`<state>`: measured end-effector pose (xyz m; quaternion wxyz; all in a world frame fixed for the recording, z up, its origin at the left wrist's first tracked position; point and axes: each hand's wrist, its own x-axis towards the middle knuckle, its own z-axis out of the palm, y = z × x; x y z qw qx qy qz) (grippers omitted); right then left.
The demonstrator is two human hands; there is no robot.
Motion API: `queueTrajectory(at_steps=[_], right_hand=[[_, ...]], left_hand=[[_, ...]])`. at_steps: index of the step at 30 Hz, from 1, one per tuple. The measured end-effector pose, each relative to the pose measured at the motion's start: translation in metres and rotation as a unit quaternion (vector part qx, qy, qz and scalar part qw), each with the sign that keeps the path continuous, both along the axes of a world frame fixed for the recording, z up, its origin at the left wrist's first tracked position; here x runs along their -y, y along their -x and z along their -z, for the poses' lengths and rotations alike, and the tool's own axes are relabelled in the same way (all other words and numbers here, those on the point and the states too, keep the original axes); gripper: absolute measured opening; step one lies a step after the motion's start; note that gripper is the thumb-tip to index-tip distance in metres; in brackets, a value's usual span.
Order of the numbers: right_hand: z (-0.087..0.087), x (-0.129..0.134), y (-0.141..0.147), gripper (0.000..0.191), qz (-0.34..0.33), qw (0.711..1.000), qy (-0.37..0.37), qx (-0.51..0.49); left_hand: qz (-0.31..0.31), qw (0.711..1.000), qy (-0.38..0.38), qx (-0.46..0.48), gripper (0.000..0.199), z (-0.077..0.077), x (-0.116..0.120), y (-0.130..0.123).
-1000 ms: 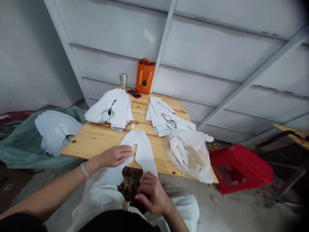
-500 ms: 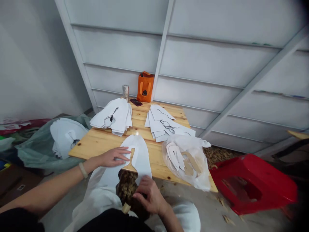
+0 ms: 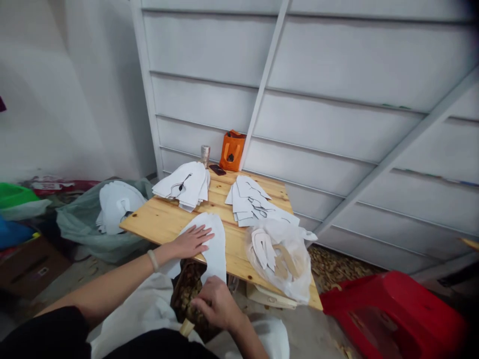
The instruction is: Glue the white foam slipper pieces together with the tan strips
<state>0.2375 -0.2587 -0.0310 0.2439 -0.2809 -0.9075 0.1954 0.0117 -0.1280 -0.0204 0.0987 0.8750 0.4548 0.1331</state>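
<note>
A white U-shaped cut piece lies over the near edge of the wooden table, its lower ends hanging past the edge. My left hand rests flat on its upper part, fingers stretched and slightly spread, covering the slot. At the tip of the piece's right leg is my right hand, its fingers curled closed. What they grip, if anything, is hidden. Below, between my knees, an open container of small brown scraps shows.
White cut pieces lie in a left stack and a right stack. A plastic bag holds more pieces at the table's right. An orange bag, can and phone stand behind. A red stool is at right.
My view has turned, so the table sits lower and the wall has shifted. My left hand has slid inward over the slot of the piece. My right hand stays by the right leg's tip.
</note>
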Motion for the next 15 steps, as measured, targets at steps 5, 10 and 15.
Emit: queueTrajectory(at_steps=[5, 10, 15], right_hand=[[0.003, 0.013, 0.003, 0.055, 0.081, 0.996, 0.009, -0.039], [0.019, 0.016, 0.012, 0.057, 0.161, 0.984, -0.011, -0.079], [0.038, 0.004, 0.016, 0.053, 0.145, 0.987, -0.045, -0.055]], left_hand=[[-0.158, 0.985, -0.007, 0.069, 0.046, -0.011, -0.012, 0.014], [-0.161, 0.978, -0.016, 0.131, 0.039, -0.018, -0.022, 0.012], [-0.113, 0.968, -0.004, 0.222, 0.027, -0.049, -0.045, 0.02]])
